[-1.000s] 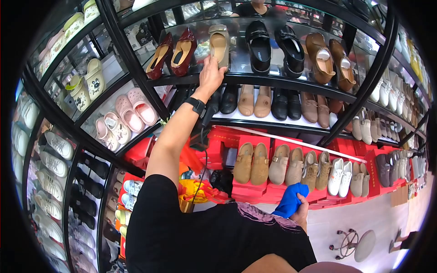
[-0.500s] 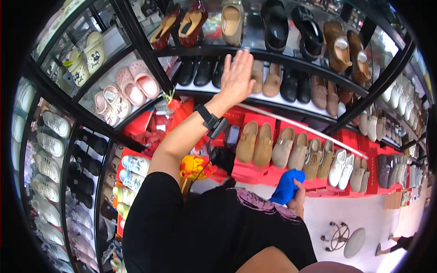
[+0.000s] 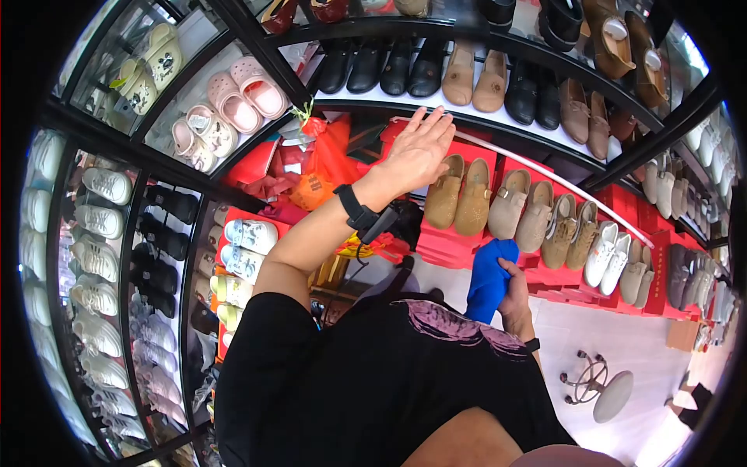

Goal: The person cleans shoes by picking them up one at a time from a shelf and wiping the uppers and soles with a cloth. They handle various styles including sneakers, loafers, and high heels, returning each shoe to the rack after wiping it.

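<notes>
My left hand (image 3: 419, 152) is stretched out flat with its fingers extended and nothing in it. It is near the front edge of the lower shelf (image 3: 366, 103), just left of a pair of tan clogs (image 3: 459, 198). Close to my body, my right hand (image 3: 517, 294) is closed around a bunched blue cloth (image 3: 490, 276). Part of the cloth hangs below the fingers. On the shelf behind my left hand stand black shoes (image 3: 397, 66) and a pair of beige shoes (image 3: 475, 78).
Red shoe boxes (image 3: 459, 241) carry more clogs and white shoes (image 3: 608, 257). A thin white pole (image 3: 545, 171) lies along them. Racks of white sneakers (image 3: 101, 261) stand at the left, below pink clogs (image 3: 245, 93). A wheeled stool (image 3: 615, 395) is on the floor at the right.
My left hand has come down from the upper shelf edge to below the lower shelf. My right hand and the blue cloth have risen slightly; the view has shifted upward-left a little.
</notes>
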`<move>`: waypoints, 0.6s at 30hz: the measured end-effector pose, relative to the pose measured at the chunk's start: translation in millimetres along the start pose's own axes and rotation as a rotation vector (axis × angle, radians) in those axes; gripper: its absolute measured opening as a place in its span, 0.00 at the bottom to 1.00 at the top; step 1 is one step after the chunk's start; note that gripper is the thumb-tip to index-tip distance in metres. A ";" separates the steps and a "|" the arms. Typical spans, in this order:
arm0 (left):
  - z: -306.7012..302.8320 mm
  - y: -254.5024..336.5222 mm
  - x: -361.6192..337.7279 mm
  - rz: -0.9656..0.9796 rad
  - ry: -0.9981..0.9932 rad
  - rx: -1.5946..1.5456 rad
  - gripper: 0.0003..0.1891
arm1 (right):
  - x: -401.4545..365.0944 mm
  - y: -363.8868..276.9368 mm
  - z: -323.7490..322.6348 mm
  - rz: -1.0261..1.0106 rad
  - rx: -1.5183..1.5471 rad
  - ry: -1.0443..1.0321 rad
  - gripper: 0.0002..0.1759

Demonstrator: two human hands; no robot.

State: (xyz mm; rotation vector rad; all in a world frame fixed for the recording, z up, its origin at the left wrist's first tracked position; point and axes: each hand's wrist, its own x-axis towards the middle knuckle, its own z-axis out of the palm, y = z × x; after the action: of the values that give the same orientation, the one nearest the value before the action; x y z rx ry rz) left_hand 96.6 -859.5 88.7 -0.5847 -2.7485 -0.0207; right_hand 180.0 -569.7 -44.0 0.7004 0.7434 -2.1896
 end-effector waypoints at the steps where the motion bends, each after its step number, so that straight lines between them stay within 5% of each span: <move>1: -4.1 -3.5 -1.2 -0.002 0.011 0.006 0.33 | 1.7 -2.6 9.0 0.017 -0.015 -0.043 0.19; 5: -22.1 -31.2 3.6 -0.119 -0.007 -0.181 0.34 | 3.0 -18.1 70.1 0.024 -0.127 -0.149 0.18; 11: -95.7 -114.5 42.6 -0.296 0.238 -0.530 0.34 | 26.6 -40.8 184.5 0.033 -0.304 -0.404 0.21; 18: -164.2 -226.1 91.1 -0.549 0.501 -1.601 0.30 | 67.3 -43.7 351.3 -0.015 -0.327 -0.707 0.17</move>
State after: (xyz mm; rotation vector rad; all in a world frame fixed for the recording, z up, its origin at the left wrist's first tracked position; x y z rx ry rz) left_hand -20.2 -1044.1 285.3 -0.0357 -1.7633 -2.1724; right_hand 16.8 -813.1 165.8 -0.2457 0.6895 -2.0491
